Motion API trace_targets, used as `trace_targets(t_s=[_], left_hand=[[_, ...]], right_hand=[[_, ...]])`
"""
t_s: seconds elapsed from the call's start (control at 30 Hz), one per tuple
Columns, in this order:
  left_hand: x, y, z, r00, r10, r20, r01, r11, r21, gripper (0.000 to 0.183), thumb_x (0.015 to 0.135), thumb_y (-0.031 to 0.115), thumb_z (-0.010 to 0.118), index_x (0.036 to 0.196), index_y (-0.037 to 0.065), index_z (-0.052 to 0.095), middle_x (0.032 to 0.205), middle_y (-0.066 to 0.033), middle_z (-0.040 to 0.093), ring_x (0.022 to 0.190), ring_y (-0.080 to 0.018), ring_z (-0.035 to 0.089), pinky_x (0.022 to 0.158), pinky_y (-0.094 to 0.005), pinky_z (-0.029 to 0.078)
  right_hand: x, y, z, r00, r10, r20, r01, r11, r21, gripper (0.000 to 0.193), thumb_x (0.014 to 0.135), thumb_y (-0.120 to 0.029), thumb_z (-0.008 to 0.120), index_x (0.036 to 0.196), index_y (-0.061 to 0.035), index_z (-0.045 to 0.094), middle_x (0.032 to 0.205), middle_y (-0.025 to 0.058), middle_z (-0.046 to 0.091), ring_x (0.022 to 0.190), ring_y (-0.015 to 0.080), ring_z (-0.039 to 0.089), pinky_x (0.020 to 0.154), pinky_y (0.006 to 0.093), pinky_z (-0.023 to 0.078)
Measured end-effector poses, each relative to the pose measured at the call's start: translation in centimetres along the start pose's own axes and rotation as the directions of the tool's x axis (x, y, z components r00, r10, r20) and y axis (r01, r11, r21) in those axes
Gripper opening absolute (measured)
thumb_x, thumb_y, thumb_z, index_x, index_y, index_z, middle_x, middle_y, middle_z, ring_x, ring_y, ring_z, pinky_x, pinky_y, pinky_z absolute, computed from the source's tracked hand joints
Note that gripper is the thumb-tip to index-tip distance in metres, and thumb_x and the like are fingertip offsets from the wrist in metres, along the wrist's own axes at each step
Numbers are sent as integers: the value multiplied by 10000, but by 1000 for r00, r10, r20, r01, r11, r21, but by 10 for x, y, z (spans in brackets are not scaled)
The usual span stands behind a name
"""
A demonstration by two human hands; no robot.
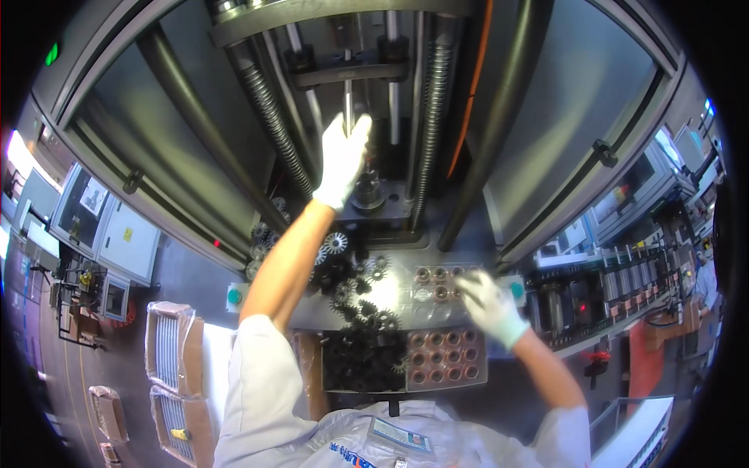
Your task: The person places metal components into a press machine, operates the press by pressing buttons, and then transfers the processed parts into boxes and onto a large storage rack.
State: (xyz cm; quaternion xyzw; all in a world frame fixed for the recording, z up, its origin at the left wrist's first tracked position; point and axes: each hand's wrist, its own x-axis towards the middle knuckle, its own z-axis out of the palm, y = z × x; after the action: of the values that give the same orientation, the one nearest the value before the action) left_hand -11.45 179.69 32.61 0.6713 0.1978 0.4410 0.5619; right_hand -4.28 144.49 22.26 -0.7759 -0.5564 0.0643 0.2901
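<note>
My left hand, in a white glove, reaches up into the press, with thumb and fingers closed around a slim upright metal rod. Below that hand a round metal fixture stands on the press base. Over at the right, my gloved right hand is at the edge of a clear tray of copper-coloured ring parts. Motion smears its fingers, and whether they hold anything cannot be made out. Toothed dark gears lie heaped on the metal table between my arms.
Nearer my body are a black bin of dark gears and a second clear tray of copper-coloured rings. Green buttons flank the table on both sides. Thick dark columns and threaded rods surround the press opening. Wrapped cartons stand at left.
</note>
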Motion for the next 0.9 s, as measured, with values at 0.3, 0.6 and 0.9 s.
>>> trace_targets(t_s=[0.3,0.6,0.9], left_hand=[[62,1,16,997,-56,60,69,971,-230,300,961,265,658,764,80,527,544,43,388,418,-78,367,389,-252,287],[-50,45,-23,969,232,-89,-162,861,482,619,959,192,665,1472,-44,411,1351,-201,593,1238,-215,583,1045,-304,463],[-373,19,-97,947,-253,-198,311,874,373,389,990,92,603,1336,-74,537,1065,-128,719,962,-157,678,891,-286,537]], right_hand=[[-107,45,-42,938,346,12,-345,935,83,260,899,-45,634,1151,-20,693,1061,165,693,969,303,693,858,351,536],[-39,47,-62,897,279,-344,-264,960,89,363,946,-42,552,1297,40,595,1283,241,629,1202,351,613,1066,388,447],[-51,121,-37,987,-11,157,64,941,-331,342,888,-110,549,1203,-38,659,1078,208,698,950,372,681,862,458,536]])
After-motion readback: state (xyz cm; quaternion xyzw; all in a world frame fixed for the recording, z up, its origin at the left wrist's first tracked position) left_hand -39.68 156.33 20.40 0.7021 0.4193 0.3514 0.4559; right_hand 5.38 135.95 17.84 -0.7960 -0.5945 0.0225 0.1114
